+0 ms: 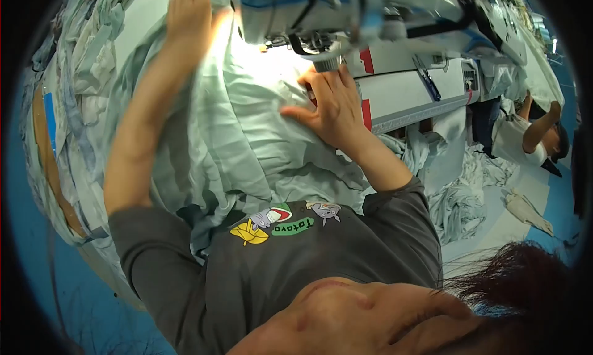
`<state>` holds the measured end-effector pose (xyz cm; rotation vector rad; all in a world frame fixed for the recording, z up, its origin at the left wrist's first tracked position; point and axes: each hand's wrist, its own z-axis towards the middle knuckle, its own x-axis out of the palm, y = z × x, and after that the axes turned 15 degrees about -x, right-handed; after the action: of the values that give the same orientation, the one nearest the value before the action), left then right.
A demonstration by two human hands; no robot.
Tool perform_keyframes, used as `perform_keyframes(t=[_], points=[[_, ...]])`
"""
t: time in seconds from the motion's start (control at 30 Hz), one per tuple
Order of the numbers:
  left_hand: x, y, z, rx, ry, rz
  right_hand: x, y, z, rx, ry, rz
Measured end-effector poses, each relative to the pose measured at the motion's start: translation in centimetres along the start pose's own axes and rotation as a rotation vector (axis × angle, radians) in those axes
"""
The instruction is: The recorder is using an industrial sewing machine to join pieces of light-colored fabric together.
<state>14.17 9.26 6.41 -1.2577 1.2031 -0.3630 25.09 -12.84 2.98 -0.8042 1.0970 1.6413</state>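
A pale green, satiny piece of fabric lies in folds over the sewing table and hangs toward my lap. My left hand is at the far left of the cloth, fingers stretched and thumb apart, somewhat blurred. My right hand rests on the fabric just below the sewing machine's needle area, its fingers spread and thumb pointing left. A small red thing shows beside its fingers, too hidden to name. The white sewing machine spans the top, its lamp lighting the cloth brightly. The needle itself is hard to make out.
A slim tool with a dark blue handle lies on the machine bed at right. Heaped pale cloth covers the left side; more cloth is piled at lower right. Another person works at far right.
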Motion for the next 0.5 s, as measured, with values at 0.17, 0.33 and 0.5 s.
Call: perform_keyframes(t=[0.17, 0.33, 0.5], points=[[7.5, -1.1, -18.5, -0.064, 0.147, 0.4, -0.1, 1.8, -1.9, -0.082, -0.16, 0.346], [-1.5, 10.6, -21.1, -0.461, -0.171, 0.195, 1.5, 5.2, -7.2, 0.531, -0.07, 1.717], [-7.4, 11.3, -19.1, -0.135, -0.28, 1.031, 3.8, 10.9, -15.0, 1.054, 0.229, 1.986]])
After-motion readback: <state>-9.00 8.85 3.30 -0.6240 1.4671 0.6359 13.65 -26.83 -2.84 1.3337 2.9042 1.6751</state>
